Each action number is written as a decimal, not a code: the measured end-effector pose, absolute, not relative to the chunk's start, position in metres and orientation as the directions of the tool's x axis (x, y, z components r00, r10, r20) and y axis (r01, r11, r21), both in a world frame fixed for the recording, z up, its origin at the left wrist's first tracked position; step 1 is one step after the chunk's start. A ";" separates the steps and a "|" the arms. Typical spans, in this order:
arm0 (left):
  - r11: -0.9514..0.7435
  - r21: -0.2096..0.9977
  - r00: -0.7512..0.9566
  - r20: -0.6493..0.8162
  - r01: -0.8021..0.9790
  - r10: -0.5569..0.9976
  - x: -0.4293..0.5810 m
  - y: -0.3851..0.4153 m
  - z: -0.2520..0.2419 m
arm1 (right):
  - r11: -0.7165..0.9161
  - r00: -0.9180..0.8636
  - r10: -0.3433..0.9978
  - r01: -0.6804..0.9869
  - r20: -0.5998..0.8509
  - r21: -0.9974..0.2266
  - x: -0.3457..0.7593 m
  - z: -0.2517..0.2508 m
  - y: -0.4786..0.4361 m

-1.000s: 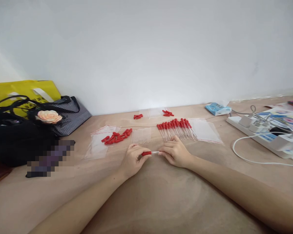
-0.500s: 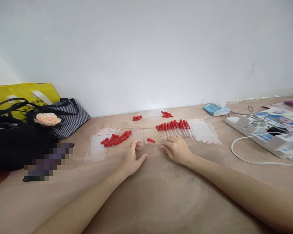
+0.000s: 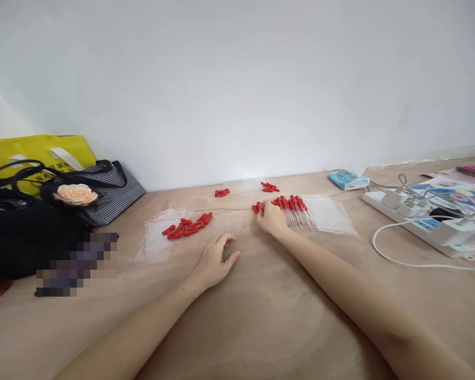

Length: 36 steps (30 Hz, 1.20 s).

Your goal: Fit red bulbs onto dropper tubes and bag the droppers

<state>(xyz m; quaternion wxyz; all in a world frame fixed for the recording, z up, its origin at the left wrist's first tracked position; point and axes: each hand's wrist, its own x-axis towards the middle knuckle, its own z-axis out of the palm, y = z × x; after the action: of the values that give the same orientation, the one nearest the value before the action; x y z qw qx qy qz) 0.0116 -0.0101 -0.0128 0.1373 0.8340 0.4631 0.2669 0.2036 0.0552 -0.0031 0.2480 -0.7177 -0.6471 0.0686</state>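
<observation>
Head view: my left hand (image 3: 214, 262) rests on the tabletop (image 3: 237, 327) with nothing in it, thumb held apart from the loosely curled fingers, just short of the clear tubes (image 3: 227, 223). My right hand (image 3: 272, 217) is at the left end of the row of red-topped droppers (image 3: 298, 211), hiding some of them; I cannot tell whether its fingers are pinching one or only touching. Loose red bulbs (image 3: 188, 227) lie left of the tubes, partly over a plastic bag (image 3: 152, 243). I judge the droppers very light, the bulbs soft and grippy, giving under a squeeze. The tubes look stiff and slick, perhaps brittle if glass, and apt to roll. I'd take a dropper by its red top, and a bare tube near one end, lightly, without bending it.
</observation>
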 end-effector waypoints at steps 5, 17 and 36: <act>-0.552 0.472 0.454 0.313 0.688 0.834 0.012 -0.010 -0.013 | -0.106 0.185 0.968 0.914 0.170 -0.391 0.200 -0.003 0.051; -0.553 0.465 0.466 0.298 0.692 0.833 0.013 -0.011 -0.008 | -0.066 0.147 0.970 0.926 0.194 -0.371 0.201 0.000 0.043; -0.507 0.370 0.378 0.369 0.778 0.849 0.002 0.001 0.002 | -0.140 0.095 0.989 0.835 -0.110 -0.532 0.159 0.010 0.076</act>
<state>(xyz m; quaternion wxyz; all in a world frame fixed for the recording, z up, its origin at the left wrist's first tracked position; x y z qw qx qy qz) 0.0022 0.0013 0.0020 0.0673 0.8274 0.4918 0.2627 0.1591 0.0764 0.0103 0.1703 -0.7202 -0.6333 0.2263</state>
